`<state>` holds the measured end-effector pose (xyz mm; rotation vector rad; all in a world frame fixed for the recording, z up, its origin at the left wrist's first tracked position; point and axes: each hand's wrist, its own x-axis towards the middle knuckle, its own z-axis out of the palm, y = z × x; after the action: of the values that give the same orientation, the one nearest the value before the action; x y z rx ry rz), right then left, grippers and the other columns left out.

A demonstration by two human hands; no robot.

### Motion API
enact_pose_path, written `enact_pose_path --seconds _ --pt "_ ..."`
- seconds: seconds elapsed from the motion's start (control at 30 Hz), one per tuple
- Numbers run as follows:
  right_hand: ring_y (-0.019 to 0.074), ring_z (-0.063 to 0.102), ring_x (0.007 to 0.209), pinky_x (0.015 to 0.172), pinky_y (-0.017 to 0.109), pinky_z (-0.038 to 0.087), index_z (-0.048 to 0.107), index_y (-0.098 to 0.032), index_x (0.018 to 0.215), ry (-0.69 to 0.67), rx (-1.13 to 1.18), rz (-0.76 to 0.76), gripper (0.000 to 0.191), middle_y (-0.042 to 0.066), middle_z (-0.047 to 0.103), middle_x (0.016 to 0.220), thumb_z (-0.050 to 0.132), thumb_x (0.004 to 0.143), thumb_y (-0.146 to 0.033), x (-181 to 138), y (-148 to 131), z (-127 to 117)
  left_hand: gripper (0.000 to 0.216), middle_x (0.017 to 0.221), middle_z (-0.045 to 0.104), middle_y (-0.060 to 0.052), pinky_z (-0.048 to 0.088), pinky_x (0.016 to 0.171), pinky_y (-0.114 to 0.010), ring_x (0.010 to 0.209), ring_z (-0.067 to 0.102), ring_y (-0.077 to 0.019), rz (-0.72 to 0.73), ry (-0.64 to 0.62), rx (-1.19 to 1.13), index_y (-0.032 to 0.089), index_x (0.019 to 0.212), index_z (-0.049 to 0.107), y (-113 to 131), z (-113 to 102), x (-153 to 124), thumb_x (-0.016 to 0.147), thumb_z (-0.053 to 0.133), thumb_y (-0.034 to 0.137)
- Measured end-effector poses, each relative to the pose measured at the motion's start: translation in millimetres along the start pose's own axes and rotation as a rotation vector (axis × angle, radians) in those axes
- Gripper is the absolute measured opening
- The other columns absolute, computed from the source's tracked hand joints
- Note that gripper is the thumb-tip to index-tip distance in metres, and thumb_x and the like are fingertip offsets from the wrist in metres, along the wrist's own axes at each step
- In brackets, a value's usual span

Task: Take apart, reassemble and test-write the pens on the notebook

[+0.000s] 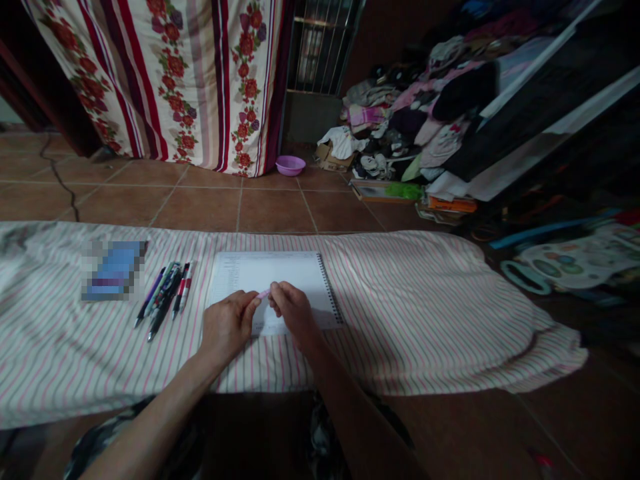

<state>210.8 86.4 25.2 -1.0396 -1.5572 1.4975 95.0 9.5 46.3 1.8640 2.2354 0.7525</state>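
Note:
Between my two hands is a slim pink pen-like stick (263,293), only a short stretch of which shows. My left hand (226,325) pinches its left end with thumb and fingers. At the other end, the closed fingertips of my right hand (291,308) grip it. Both hands are over the lower part of an open spiral notebook (273,270), whose wire binding runs down the right side. The page looks mostly white, with faint print along its left and top margins. Several pens (165,297) lie in a loose bunch left of the notebook.
A striped cloth (410,307) covers the low surface under the notebook. A blurred-out blue rectangular object (114,270) lies at the left. Beyond are a tiled floor (205,203), a floral curtain (200,80), a purple basin (290,165) and a heap of clothes (415,113).

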Motion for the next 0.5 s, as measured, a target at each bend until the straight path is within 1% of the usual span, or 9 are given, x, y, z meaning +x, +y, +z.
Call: enact_pose_path --seconds 0.17,0.33,0.47,0.5 --pt "0.0099 0.047 0.049 0.048 0.023 0.038 0.056 -0.018 0.064 -0.009 0.045 0.012 0.031 0.0 0.056 0.059 0.047 0.078 -0.044 -0.8 -1.1 -0.1 0.037 0.079 0.067 -0.003 0.042 0.061 -0.024 0.072 0.063 -0.016 0.008 -0.013 -0.031 0.021 0.096 0.065 -2.4 1.6 0.9 0.09 0.033 0.037" --pt "0.0096 0.049 0.051 0.048 0.022 0.04 0.06 -0.016 0.068 -0.017 0.079 0.012 0.031 -0.001 0.055 0.056 0.048 0.078 -0.043 -0.9 -0.7 0.0 0.037 0.079 0.067 -0.003 0.042 0.063 -0.025 0.071 0.062 -0.0164 -0.004 -0.069 -0.088 0.021 0.097 0.065 -3.0 3.4 2.9 0.09 0.032 0.037" --pt "0.0088 0.049 0.049 0.046 0.021 0.04 0.06 -0.016 0.066 0.022 0.054 0.011 0.032 -0.001 0.055 0.055 0.048 0.079 -0.043 -0.3 1.5 0.2 0.039 0.084 0.067 -0.005 0.043 0.067 -0.028 0.077 0.062 -0.0182 -0.02 -0.078 -0.224 0.02 0.104 0.064 -4.1 5.4 3.3 0.089 0.034 0.04" --pt "0.0088 0.049 0.049 0.046 0.02 0.04 0.06 -0.016 0.066 0.034 0.046 0.018 0.032 -0.001 0.055 0.055 0.048 0.079 -0.043 -0.2 2.2 0.3 0.041 0.082 0.067 -0.005 0.043 0.067 -0.028 0.075 0.061 -0.0184 -0.043 -0.084 -0.277 0.019 0.106 0.063 -4.5 5.9 3.3 0.089 0.034 0.042"
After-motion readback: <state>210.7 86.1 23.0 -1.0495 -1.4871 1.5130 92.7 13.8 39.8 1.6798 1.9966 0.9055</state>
